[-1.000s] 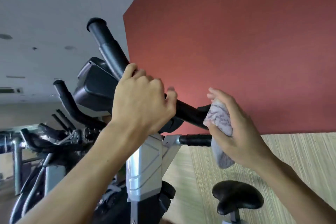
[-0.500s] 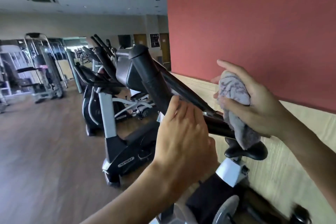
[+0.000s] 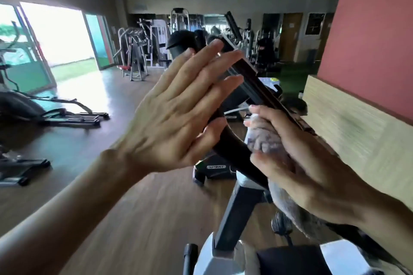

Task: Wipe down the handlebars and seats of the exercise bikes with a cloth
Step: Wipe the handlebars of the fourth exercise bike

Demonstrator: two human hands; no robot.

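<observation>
Cloth (image 3: 266, 140) half hidden under right hand (image 3: 312, 176), blurred handlebar (image 3: 230, 140) beside.

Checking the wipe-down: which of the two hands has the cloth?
The right hand grips the grey cloth against the black handlebar. The left hand holds nothing, fingers straight.

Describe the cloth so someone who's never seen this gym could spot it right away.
Start at the red wall on the right, then drop to the nearest bike's black handlebar slanting across the middle. The cloth is the crumpled grey rag pressed against that bar, gripped by the right hand. It is the only soft, pale thing among hard black bars.
</observation>
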